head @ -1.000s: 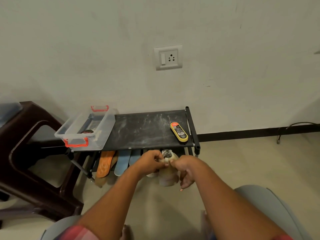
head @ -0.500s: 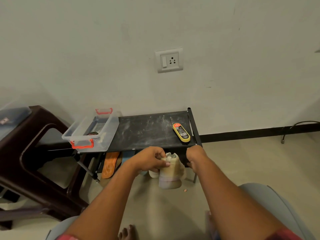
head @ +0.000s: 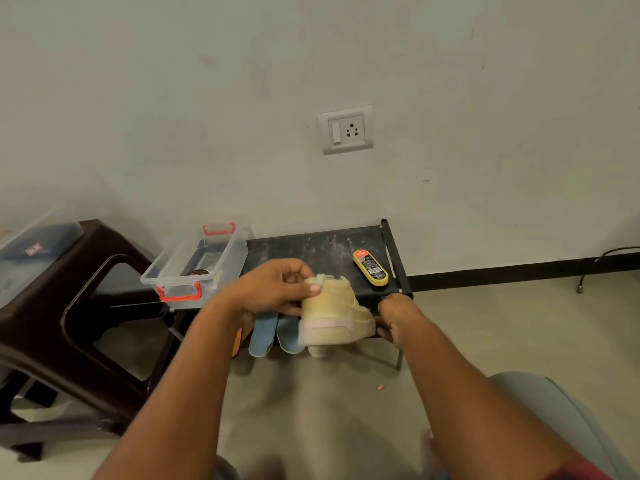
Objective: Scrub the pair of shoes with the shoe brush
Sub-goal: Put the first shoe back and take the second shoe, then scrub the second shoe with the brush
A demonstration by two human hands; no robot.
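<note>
My left hand [head: 273, 292] grips a cream high-top shoe [head: 332, 317] by its collar and holds it up on its side in front of the black rack [head: 311, 251]. My right hand [head: 396, 320] curls its fingers round the toe end of that shoe. Below the held shoe, a small part of the second cream shoe [head: 320, 351] shows. The shoe brush [head: 370, 271], yellow with a black label, lies on the rack's top near its right edge, just beyond my right hand.
A clear plastic box with red handles [head: 194, 268] sits on the rack's left end. Blue insoles [head: 266, 336] hang from the lower shelf. A dark brown plastic stool [head: 69, 323] stands at the left. A wall socket [head: 346, 129] is above, and a cable [head: 609, 254] runs at the right.
The shoe has come up from the lower shelf and turned onto its side. My right hand moved from the rack's corner to the shoe's toe.
</note>
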